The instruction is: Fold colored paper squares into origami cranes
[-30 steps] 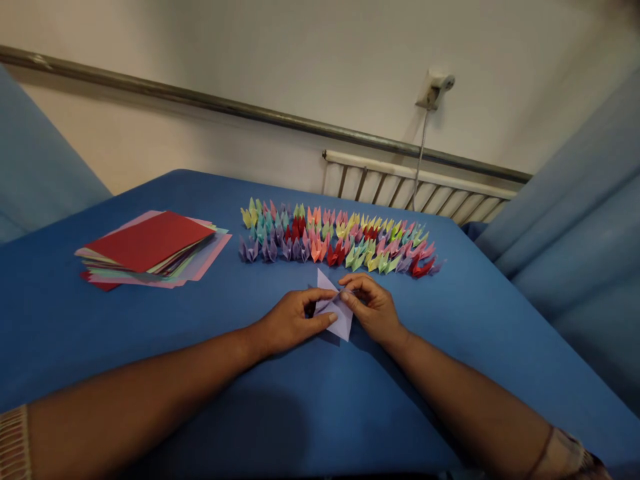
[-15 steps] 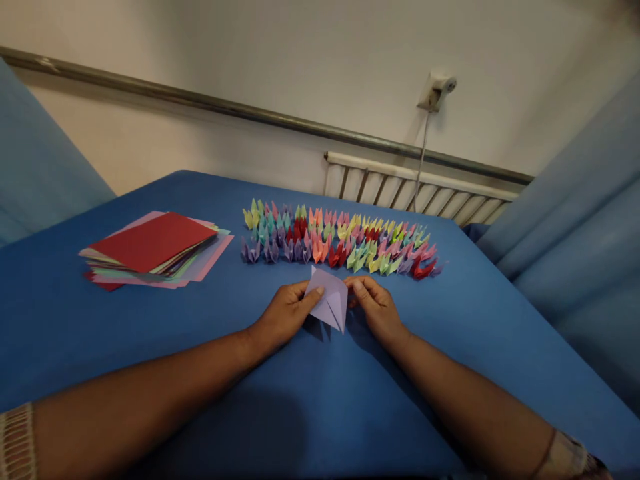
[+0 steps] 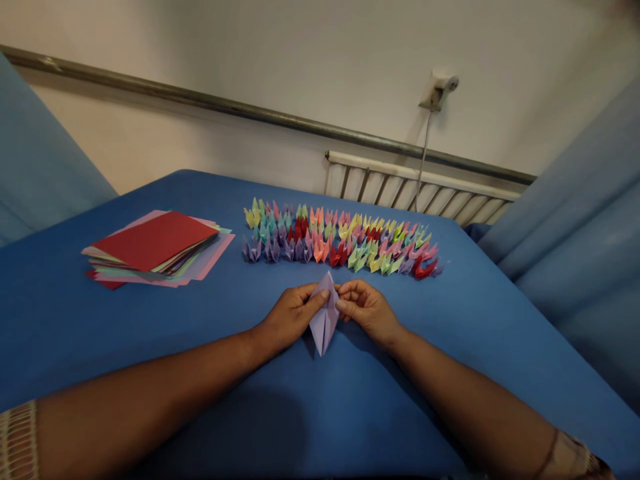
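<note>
A lilac sheet of origami paper (image 3: 324, 327), folded into a narrow diamond with a slit down its lower half, is held just above the blue table. My left hand (image 3: 293, 313) is closed on its left side, thumb on the front face. On the other side, my right hand (image 3: 367, 310) pinches the right edge between thumb and fingers. Behind the hands stand rows of folded paper cranes (image 3: 340, 243) in purple, red, green, yellow and pink.
A loose stack of coloured paper (image 3: 155, 243), red on top, lies at the left of the blue table (image 3: 200, 373). Behind are a radiator (image 3: 385, 180), a metal pipe (image 3: 260, 117) and a plugged socket (image 3: 435, 92). Blue curtains (image 3: 575, 247) hang at both sides.
The lilac paper has gone from a wider kite-like shape to a narrow, longer diamond. My right hand has moved slightly left, its thumb now against the paper's right edge.
</note>
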A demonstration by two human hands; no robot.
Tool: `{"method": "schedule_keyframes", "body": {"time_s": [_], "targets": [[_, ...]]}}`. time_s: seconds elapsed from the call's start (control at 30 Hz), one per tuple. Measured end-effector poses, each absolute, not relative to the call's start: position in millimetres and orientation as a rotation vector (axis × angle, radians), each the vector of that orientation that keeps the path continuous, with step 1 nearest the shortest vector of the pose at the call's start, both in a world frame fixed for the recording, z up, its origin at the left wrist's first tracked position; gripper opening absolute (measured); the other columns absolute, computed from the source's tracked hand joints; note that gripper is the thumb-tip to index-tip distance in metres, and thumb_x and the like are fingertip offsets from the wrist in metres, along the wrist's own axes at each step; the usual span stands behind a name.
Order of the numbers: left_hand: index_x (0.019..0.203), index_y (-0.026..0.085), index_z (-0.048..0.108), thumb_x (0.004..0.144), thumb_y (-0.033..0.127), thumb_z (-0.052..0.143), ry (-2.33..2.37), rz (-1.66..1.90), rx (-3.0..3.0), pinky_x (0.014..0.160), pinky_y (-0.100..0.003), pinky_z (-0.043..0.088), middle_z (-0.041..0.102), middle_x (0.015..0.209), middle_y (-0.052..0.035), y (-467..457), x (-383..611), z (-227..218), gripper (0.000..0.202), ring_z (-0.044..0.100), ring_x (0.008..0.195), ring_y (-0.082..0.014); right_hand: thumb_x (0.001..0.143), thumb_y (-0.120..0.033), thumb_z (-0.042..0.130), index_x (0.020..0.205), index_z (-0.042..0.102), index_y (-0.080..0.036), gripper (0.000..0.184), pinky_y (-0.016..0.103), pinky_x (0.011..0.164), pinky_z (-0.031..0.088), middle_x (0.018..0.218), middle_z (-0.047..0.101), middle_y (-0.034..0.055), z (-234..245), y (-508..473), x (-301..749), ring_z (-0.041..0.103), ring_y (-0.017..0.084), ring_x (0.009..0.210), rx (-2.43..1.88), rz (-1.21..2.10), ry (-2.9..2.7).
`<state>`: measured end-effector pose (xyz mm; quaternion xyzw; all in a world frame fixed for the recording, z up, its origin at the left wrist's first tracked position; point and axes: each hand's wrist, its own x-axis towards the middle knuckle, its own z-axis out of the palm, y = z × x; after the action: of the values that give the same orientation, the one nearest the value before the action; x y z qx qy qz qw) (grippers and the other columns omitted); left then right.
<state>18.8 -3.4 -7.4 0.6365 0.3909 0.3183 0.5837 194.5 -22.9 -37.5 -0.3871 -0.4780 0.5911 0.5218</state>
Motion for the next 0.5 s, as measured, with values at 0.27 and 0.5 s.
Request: {"method": "schedule_keyframes", "body": {"time_s": [0.27, 0.5], "targets": [[0.098, 0.014, 0.07, 0.085, 0.049, 0.056, 0.859, 0.702, 1.513, 0.057, -0.022, 0.039, 0.061, 0.074, -0.0004, -3.2, 17.5, -8.2, 0.039, 0.049, 0.064, -0.0131, 0.058, -0.037, 0.084, 0.068, 0.058, -0.019, 0.033, 0.025, 0.061, 0.046, 0.088, 0.068, 0.0007, -41.6, -24.0, 190.5, 0.055, 0.009, 0.064, -0.966, 1.401, -1.128], [0.089, 0.015, 0.07, 0.08, 0.042, 0.062, 0.873, 0.797, 1.531, 0.067, -0.024, 0.045, 0.065, 0.085, -0.0018, -4.4, 19.8, -5.0, 0.03, 0.056, 0.077, -0.0162, 0.065, -0.043, 0.078, 0.062, 0.054, -0.019, 0.035, 0.024, 0.056, 0.036, 0.06, 0.052, -0.0055, -42.5, -24.5, 191.0, 0.044, 0.008, 0.055, -1.056, 1.299, -1.243]]}}
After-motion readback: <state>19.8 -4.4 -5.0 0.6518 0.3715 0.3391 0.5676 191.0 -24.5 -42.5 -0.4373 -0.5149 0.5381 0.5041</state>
